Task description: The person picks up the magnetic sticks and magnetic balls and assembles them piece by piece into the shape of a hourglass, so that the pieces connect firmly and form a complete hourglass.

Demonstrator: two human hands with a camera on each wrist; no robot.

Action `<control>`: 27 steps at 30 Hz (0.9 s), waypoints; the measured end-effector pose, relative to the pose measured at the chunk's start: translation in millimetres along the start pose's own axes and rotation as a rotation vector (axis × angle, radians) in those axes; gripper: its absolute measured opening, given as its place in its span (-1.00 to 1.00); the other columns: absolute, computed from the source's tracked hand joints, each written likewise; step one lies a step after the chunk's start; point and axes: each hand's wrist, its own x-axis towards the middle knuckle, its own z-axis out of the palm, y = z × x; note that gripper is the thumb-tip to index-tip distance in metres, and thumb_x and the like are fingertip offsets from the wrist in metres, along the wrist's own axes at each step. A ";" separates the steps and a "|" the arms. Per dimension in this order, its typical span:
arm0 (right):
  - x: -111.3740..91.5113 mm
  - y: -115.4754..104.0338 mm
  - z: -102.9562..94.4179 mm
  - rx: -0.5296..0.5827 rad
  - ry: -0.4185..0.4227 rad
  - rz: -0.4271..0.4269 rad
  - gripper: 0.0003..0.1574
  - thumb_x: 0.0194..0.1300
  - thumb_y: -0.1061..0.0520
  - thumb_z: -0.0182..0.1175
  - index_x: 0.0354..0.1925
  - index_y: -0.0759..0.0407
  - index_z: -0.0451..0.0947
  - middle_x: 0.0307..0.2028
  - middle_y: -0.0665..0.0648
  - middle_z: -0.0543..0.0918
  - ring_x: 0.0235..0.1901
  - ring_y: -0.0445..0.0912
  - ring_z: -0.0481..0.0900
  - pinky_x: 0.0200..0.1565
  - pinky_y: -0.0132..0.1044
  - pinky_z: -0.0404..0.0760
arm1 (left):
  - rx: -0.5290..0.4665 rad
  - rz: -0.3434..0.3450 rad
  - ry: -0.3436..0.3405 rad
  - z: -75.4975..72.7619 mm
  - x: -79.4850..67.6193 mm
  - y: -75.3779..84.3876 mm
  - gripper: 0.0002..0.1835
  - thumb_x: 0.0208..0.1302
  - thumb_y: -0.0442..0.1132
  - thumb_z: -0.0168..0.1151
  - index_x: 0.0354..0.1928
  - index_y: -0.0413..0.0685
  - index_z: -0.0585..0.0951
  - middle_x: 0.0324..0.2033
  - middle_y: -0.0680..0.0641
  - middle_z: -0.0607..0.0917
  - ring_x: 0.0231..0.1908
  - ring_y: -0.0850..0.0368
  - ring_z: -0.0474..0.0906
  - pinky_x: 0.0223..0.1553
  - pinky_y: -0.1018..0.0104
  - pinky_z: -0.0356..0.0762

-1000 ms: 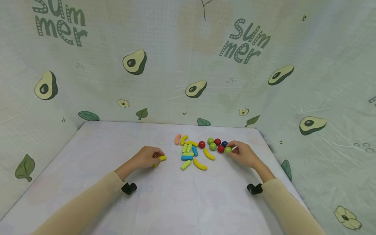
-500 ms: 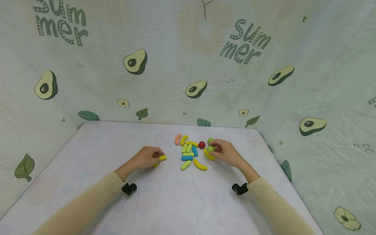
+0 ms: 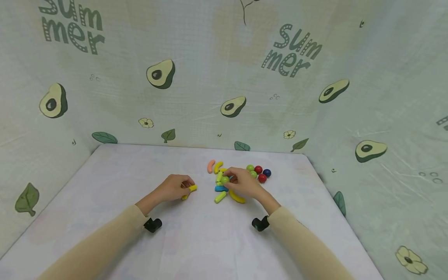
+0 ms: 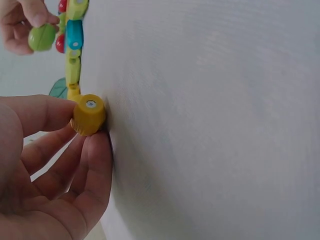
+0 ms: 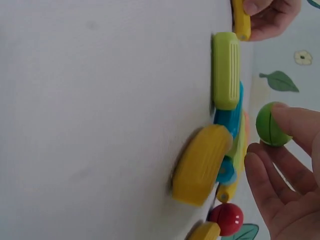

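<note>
In the head view my left hand (image 3: 174,187) pinches a yellow magnetic stick (image 3: 193,188) low over the table. Its end, with a small metal dot, faces the left wrist camera between thumb and fingers. My right hand (image 3: 247,184) holds a green ball (image 3: 225,180) between thumb and fingertips, above the cluster of sticks. In the right wrist view the green ball (image 5: 270,125) is raised off the table. Under and beside that hand lie a blue stick (image 3: 220,188), a light green stick (image 3: 220,197) and a curved yellow stick (image 3: 237,196). The hand hides part of the cluster.
Right of the cluster sit green balls (image 3: 250,167), red balls (image 3: 262,178) and a dark blue ball (image 3: 267,173). A curved pink stick (image 3: 210,166) and a curved yellow stick (image 3: 218,167) lie behind. Printed cloth walls border the white table (image 3: 196,241).
My right hand has carried the green ball leftward from the group of balls to above the stick cluster. My left hand stays in place with its yellow stick.
</note>
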 end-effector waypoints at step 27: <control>32.9 -32.9 53.4 0.055 -0.093 -0.023 -0.63 0.44 0.10 0.42 0.17 0.06 0.66 0.02 0.01 0.76 -0.17 -0.21 0.68 -0.08 -0.42 0.68 | -0.011 0.001 -0.006 -1.0 -0.6 0.0 -0.78 0.39 -0.29 0.37 0.04 -0.08 0.74 -0.19 0.01 0.75 -0.16 0.13 0.64 -0.10 0.18 0.66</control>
